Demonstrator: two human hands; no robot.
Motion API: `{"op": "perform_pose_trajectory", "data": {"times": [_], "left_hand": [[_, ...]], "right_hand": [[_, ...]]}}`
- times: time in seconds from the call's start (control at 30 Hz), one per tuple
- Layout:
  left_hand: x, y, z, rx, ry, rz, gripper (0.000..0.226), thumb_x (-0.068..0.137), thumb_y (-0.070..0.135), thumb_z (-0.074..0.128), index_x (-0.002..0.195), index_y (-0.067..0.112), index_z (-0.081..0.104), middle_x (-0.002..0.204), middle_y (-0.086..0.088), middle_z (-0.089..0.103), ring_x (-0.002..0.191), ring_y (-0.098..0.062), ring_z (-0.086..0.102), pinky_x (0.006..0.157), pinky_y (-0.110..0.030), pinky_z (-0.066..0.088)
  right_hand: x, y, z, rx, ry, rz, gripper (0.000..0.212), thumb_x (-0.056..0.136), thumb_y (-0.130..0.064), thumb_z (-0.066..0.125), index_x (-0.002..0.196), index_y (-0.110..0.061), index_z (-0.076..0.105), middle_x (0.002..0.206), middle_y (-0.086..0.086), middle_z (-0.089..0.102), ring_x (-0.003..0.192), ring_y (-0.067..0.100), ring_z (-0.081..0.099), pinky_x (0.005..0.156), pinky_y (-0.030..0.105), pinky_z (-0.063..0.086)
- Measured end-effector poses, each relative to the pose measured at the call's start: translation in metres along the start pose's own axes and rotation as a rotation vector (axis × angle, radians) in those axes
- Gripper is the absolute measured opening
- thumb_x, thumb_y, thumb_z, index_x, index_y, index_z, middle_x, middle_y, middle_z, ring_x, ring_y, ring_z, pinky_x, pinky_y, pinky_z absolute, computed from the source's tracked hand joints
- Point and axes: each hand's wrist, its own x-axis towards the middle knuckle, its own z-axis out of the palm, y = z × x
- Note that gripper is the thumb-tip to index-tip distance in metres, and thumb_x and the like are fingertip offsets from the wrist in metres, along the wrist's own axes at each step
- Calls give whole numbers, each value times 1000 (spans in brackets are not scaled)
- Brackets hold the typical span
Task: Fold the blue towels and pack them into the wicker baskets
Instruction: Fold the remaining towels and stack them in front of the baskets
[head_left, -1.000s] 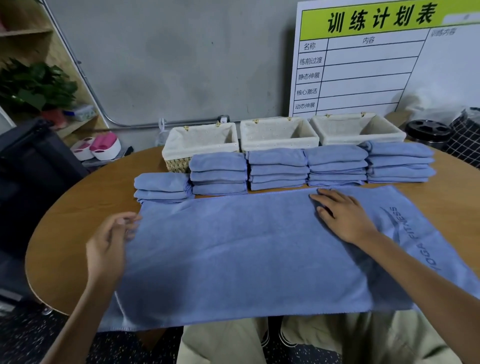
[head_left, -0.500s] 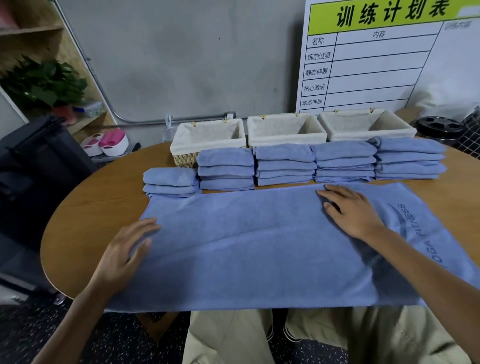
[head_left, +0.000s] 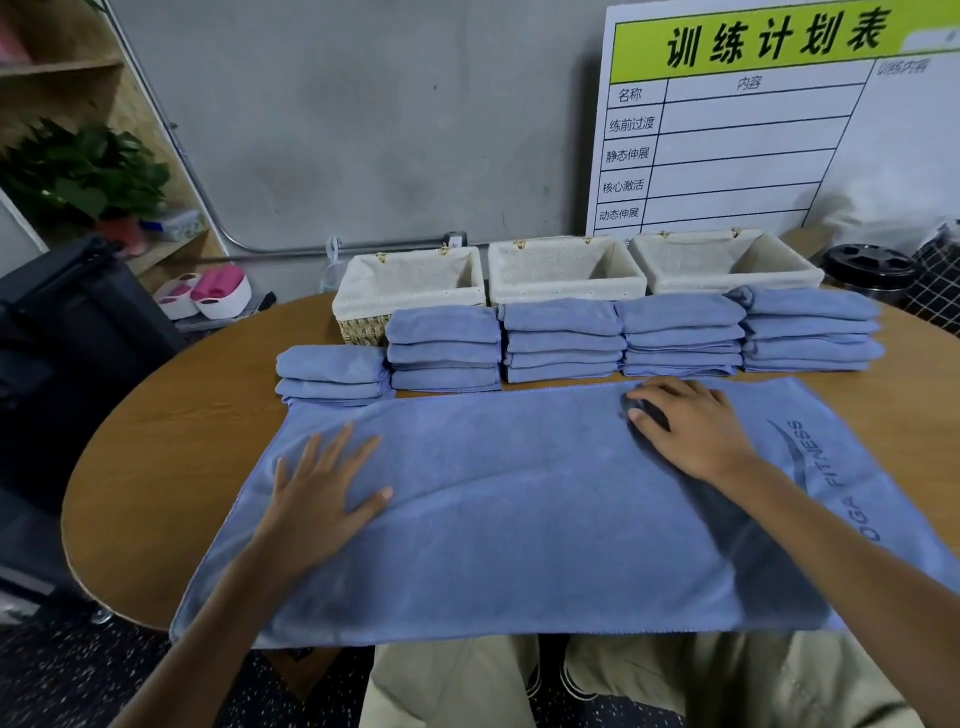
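Blue terry cloth covers most of the near half of the bench (head_left: 156, 441): one unfolded towel (head_left: 519, 509) lies spread flat in front of you, its near edge hanging just over the rim above your knees, its right end printed with a dark logo and the letters "FITNESS". Your left hand (head_left: 322, 493) lies palm down on the towel's left part, fingers straight and fanned out, gripping nothing. Your right hand (head_left: 691, 426) also lies flat on the cloth, near the far edge and toward the right, fingers stretched out and pointing left; it presses on the towel without taking hold of it. Just beyond the spread towel stands a row of five stacks of folded towels (head_left: 563, 340), side by side and close together; the leftmost stack (head_left: 332, 374) is lower than the other four. Behind the stacks, at the far edge of the bench, three wicker baskets (head_left: 566, 267) with pale cloth liners sit in a line, and what you can see of their insides shows only the lining. A white board (head_left: 753, 130) with a green header and a ruled table leans against the grey wall at far right. A dark round container (head_left: 867, 270) stands to the right of the baskets, and a potted plant (head_left: 88, 171) sits on a wooden shelf at far left.
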Motion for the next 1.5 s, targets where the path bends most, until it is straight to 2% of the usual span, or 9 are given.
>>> {"op": "perform_pose_trajectory", "data": {"times": [0.1,0.27,0.5,0.63,0.77,0.87,1.13,1.27,1.5], "left_hand": [[4,6,-14,23,72,-16,98,72,93,9,153,42,30,165,2,20,151,-28,20,115,-59,24],[61,61,-23,-102,379,158,54,98,47,35,127,15,67,125,-3,66,112,-32,61,93,-46,48],[111,78,-4,-87,447,151,5,93,22,65,91,20,69,93,-1,56,89,-31,55,75,-47,48],[111,77,-8,-152,431,187,16,92,14,63,90,25,52,88,5,61,87,-28,60,80,-47,47],[112,72,-9,-94,386,173,20,95,29,64,112,19,63,101,-2,66,97,-29,62,81,-49,49],[112,73,-10,-82,360,197,10,97,27,60,98,19,66,98,-3,61,94,-31,60,79,-48,48],[80,77,-31,-331,504,297,13,93,18,69,103,14,62,96,7,61,90,-19,58,78,-41,47],[45,65,-3,-299,473,424,5,85,38,62,87,38,58,79,19,54,74,-10,52,67,-44,46],[70,55,0,-325,409,445,24,93,51,54,90,29,64,78,13,54,68,-8,54,63,-40,48]], "right_hand": [[8,2,-1,14,76,-26,29,98,-40,55,119,-26,68,122,0,64,112,32,56,93,46,40],[37,-6,3,15,93,-51,23,97,-33,61,113,-21,72,108,6,64,104,37,55,84,45,41],[44,1,18,40,176,-148,11,92,-23,66,92,-15,59,98,5,55,89,32,52,74,37,32],[44,1,17,59,97,-155,17,97,-29,60,106,-15,55,103,4,59,96,31,53,81,42,35],[52,-1,12,2,-16,-139,28,99,-38,55,116,-16,58,117,9,51,110,32,48,91,46,36],[55,-4,7,-27,-51,-141,23,101,-37,50,108,-15,56,115,8,51,110,31,47,93,45,37],[29,-4,-23,197,130,-249,18,97,-30,61,104,-17,51,91,-4,60,86,24,54,77,34,30],[-23,9,-19,211,90,-459,17,96,-37,60,94,-20,57,88,-9,56,79,11,46,68,31,34],[-16,19,6,371,54,-374,22,92,-44,61,87,-24,59,82,-17,55,74,5,51,61,29,42]]}}
